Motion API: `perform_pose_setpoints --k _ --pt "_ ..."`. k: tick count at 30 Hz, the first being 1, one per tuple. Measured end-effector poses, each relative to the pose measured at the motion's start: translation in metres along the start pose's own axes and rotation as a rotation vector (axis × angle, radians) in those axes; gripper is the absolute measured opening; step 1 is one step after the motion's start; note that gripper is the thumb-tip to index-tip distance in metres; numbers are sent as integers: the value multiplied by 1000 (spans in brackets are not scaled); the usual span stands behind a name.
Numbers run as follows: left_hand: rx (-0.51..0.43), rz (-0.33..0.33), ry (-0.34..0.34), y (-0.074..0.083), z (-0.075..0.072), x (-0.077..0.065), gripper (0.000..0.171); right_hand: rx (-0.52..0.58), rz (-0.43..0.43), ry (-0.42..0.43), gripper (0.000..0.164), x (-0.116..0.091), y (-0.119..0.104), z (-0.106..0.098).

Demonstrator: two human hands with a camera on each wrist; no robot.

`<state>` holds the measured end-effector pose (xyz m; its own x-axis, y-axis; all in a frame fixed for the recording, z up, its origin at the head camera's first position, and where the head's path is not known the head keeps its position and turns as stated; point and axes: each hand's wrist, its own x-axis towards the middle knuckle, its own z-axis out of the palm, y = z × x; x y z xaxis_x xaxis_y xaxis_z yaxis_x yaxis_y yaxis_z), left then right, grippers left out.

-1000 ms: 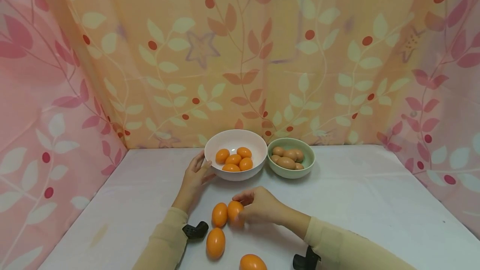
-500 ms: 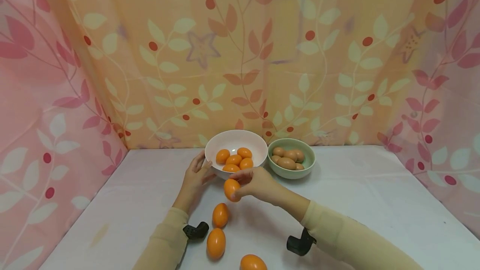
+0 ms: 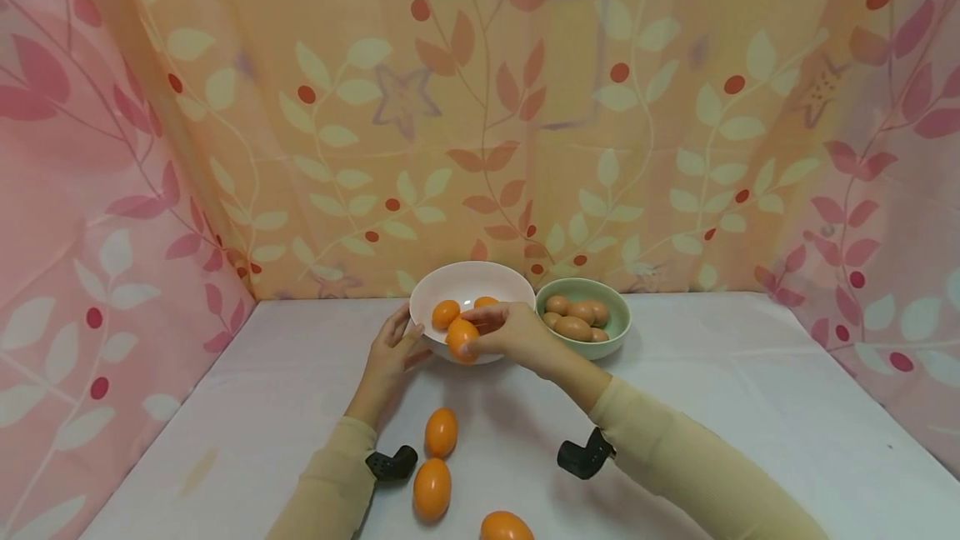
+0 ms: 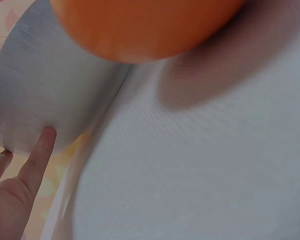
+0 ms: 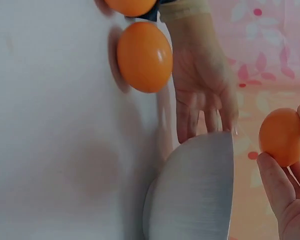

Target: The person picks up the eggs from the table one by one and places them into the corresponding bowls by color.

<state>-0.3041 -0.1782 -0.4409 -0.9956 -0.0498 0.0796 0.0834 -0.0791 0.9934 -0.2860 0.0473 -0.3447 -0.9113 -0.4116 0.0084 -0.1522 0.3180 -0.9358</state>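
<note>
My right hand (image 3: 521, 338) pinches an orange egg (image 3: 462, 341) between thumb and fingers, in front of the near rim of the white bowl (image 3: 468, 275). The right wrist view shows that held egg (image 5: 282, 137) above the level of the bowl's rim. Inside the bowl lie orange eggs (image 3: 446, 314), partly covered by the right hand. My left hand (image 3: 388, 352) rests on the bowl's left side. In the left wrist view its fingers lie fairly straight against the outer wall (image 4: 45, 85). On the cloth between the arms lie two more orange eggs (image 3: 441, 433), one nearer me.
A green bowl (image 3: 622, 327) with several brown eggs stands against the white bowl's right side. Another orange egg (image 3: 507, 527) lies at the near edge of the view. A white cloth (image 3: 712, 407) covers the table. Patterned curtains (image 3: 480, 107) hang behind and at both sides.
My right hand has picked up an orange egg from the cloth and carried it forward to the white bowl's near rim. The left hand has stayed at the bowl's side.
</note>
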Motion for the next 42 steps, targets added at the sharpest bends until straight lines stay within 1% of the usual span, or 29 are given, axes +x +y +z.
perform_pose_setpoints --k 4,10,17,22,24,30,42 --pt "4 3 -1 0 0 0 59 11 -16 18 45 9 -2 0" --pt "-2 2 0 0 1 -1 59 32 4 34 48 20 -2 -3" --pt "5 5 -2 -1 2 0 59 72 19 100 47 34 2 -7" --pt "16 1 1 -1 1 1 59 48 48 142 44 41 3 -9" --pt "13 -3 7 0 1 1 59 49 58 142 42 44 4 -11" --pt "14 -10 9 0 1 1 59 110 89 126 43 52 12 -15" --pt "19 -12 7 1 1 0 59 59 100 145 45 62 23 -18"
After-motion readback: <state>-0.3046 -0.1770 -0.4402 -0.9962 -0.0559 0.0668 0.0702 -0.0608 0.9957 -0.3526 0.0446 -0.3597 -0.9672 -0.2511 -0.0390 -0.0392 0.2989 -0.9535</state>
